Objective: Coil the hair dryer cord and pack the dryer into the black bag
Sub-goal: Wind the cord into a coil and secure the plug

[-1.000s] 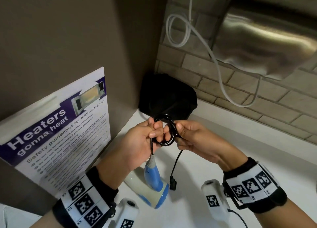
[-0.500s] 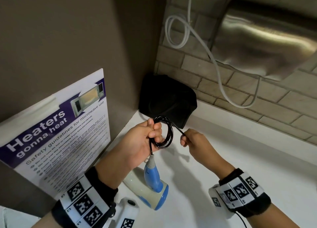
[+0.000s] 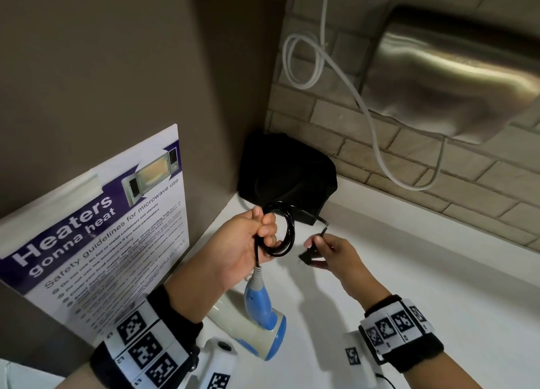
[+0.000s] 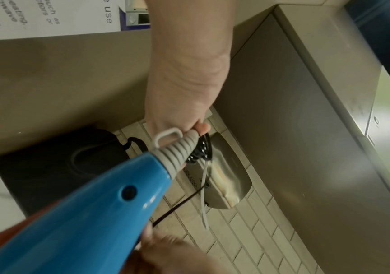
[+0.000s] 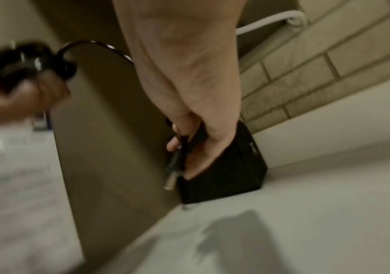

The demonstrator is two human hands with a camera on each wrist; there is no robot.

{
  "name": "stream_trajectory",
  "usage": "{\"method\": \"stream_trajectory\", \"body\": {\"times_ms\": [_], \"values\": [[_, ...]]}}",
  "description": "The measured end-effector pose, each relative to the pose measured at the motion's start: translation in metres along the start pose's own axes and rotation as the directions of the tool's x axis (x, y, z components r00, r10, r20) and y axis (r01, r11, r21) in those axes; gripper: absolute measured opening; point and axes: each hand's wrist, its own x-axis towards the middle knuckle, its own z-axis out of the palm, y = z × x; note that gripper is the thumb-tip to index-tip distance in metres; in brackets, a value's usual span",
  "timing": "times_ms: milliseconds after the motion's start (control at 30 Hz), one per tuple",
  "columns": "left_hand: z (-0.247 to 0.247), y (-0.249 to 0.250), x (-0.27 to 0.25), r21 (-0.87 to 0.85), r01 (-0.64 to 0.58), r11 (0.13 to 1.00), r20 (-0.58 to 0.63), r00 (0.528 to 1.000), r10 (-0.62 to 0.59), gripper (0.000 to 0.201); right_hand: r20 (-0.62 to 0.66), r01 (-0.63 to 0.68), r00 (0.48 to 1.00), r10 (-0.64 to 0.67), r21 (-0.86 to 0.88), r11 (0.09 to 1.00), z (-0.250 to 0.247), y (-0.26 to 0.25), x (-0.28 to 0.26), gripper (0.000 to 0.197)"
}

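My left hand (image 3: 257, 236) grips the black cord coil (image 3: 287, 230) above the white counter (image 3: 438, 271). The blue and cream hair dryer (image 3: 257, 321) hangs below that hand from its grey strain relief (image 4: 177, 150), its body near the counter. A short stretch of cord runs from the coil to my right hand (image 3: 324, 249), which pinches the cord right by the black plug (image 5: 175, 163). The plug's metal pin (image 5: 169, 182) sticks out below the fingers. The black bag (image 3: 287, 175) stands in the corner behind both hands, also in the right wrist view as the bag (image 5: 226, 172).
A microwave safety poster (image 3: 96, 236) leans on the brown wall at left. A steel hand dryer (image 3: 455, 75) with a white cable (image 3: 368, 119) hangs on the brick wall above the counter's back edge.
My right hand has let go of the coil, slid out along the cord to the plug end and moved right. The left hand keeps the coil in place.
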Motion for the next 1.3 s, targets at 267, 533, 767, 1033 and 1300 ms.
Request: {"method": "stream_trajectory", "body": {"times_ms": [267, 533, 767, 1033, 1300], "values": [[0.011, -0.009, 0.002, 0.096, -0.074, 0.993, -0.104, 0.991, 0.084, 0.029, 0.048, -0.073, 0.997, 0.057, 0.797, 0.6, 0.02, -0.071, -0.025, 0.019], [0.012, -0.013, 0.0, 0.131, -0.142, 0.981, -0.14, 0.977, 0.161, 0.024, 0.115, -0.163, 0.986, 0.119, 0.81, 0.564, 0.03, -0.068, -0.033, 0.022], [0.011, -0.015, -0.001, 0.198, -0.186, 0.962, -0.153, 0.964, 0.218, 0.031, 0.185, -0.213, 0.977, 0.107, 0.82, 0.531, 0.037, -0.069, -0.035, 0.026], [0.005, -0.022, 0.005, 0.37, -0.161, 0.915, -0.108, 0.971, 0.215, 0.046, 0.29, -0.277, 0.956, 0.043, 0.846, 0.455, 0.037, -0.076, -0.038, 0.026], [0.007, -0.028, 0.009, 0.411, -0.143, 0.9, -0.075, 0.979, 0.19, 0.043, 0.261, -0.19, 0.965, -0.041, 0.794, 0.578, 0.039, -0.067, -0.04, 0.027]]}}
